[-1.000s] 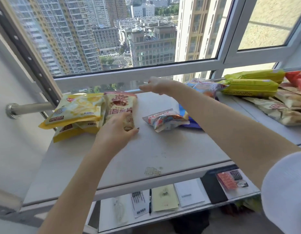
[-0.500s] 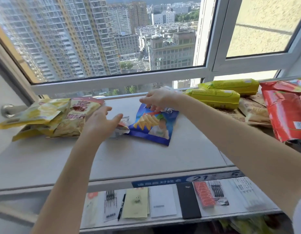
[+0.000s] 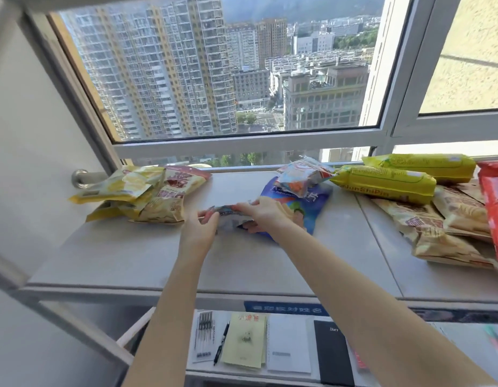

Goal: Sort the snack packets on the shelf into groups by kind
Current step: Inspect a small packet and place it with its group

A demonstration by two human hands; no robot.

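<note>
A small clear packet with red and blue print (image 3: 228, 212) lies mid-shelf, gripped at its two ends by my left hand (image 3: 199, 227) and my right hand (image 3: 266, 215). Under my right hand lies a blue chip bag (image 3: 306, 205), with a second small clear packet (image 3: 302, 178) on its far end. On the left of the shelf (image 3: 130, 258) sit yellow bags (image 3: 122, 185) and a tan bag with red print (image 3: 169, 196). To the right lie two long yellow packs (image 3: 387, 184), tan bags (image 3: 437, 233) and a red bag (image 3: 496, 210).
A window frame (image 3: 250, 142) and a metal rail (image 3: 80, 178) run behind the shelf. A lower shelf holds pens (image 3: 206, 337), a yellow notebook (image 3: 245, 342), a white notebook (image 3: 288, 344) and a black diary (image 3: 333, 350).
The view has shifted right and closer. My right hand has come off the blue bag's top and both hands have met on the small clear packet, while another small packet now rests on the blue bag.
</note>
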